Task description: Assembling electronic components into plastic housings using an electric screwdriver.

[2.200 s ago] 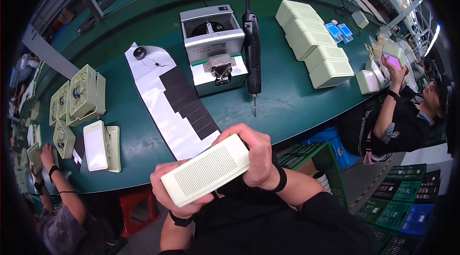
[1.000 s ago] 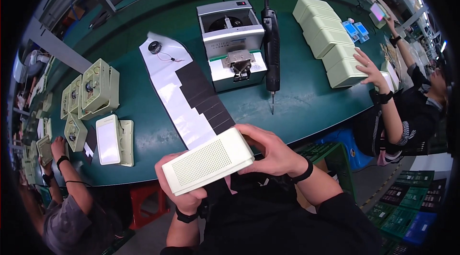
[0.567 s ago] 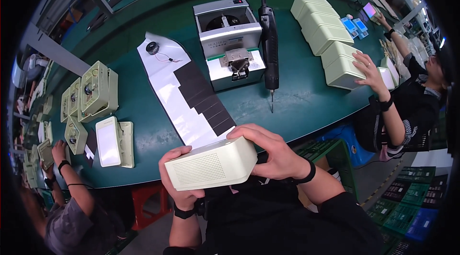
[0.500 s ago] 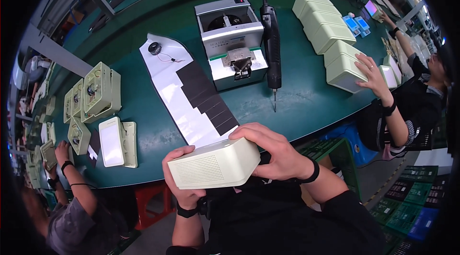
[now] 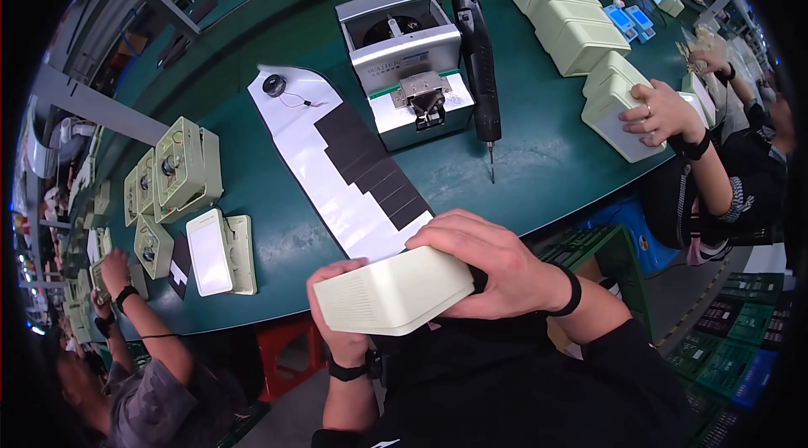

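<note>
A pale green plastic housing (image 5: 412, 292) with a slotted grille on one face is held tilted between both hands, in front of my body at the bench edge. My left hand (image 5: 343, 343) is closed around its left end. My right hand (image 5: 509, 271) grips the right end, fingers over the top edge and the palm against the side. Just beyond it lies a white backing sheet (image 5: 316, 179) with dark rectangular pads (image 5: 358, 149) on it. At that sheet's far end rests a small round black speaker (image 5: 273, 84) with thin wires. The underside of the housing is hidden.
Behind the sheet stands a grey screw feeder (image 5: 404, 61), with a black electric screwdriver (image 5: 478, 69) hanging beside it. Open housings (image 5: 181, 170) and a white-faced panel (image 5: 209, 254) sit left. Closed housings (image 5: 572, 23) line the right, where a co-worker's hand (image 5: 665, 116) touches one.
Both hands have turned the housing, so its grille shows at a steeper angle. The view has shifted slightly. At right, the co-worker's hand has drawn the nearest housing away from the row and tilted it.
</note>
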A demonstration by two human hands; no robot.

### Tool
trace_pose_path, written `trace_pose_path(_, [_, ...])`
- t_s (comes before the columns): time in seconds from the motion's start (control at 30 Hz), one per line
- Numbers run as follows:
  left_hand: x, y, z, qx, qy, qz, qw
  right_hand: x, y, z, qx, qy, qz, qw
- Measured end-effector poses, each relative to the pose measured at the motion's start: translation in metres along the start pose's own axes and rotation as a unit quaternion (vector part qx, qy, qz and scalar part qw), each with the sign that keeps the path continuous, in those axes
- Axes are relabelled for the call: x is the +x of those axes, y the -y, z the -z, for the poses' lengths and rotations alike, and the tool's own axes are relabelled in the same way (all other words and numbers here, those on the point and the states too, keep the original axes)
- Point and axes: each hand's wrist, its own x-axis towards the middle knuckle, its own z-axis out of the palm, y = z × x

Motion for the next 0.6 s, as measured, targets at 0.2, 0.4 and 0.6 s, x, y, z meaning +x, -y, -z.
trace_pose_path(0.2, [-0.034,-0.017,-0.005,-0.154,0.139,0.444,0.871,-0.007,-0.011,0.021,0.156,0.186,-0.124,0.962])
trace_pose_path(0.4, [-0.065,0.032,-0.016,-0.342,0.296,0.451,0.769,-0.031,-0.012,0.016,0.130,0.284,-0.258,0.914])
trace_pose_path(0.6, [-0.080,0.025,-0.020,-0.376,0.287,0.478,0.740,-0.058,0.026,0.018,-0.130,0.203,-0.121,0.963])
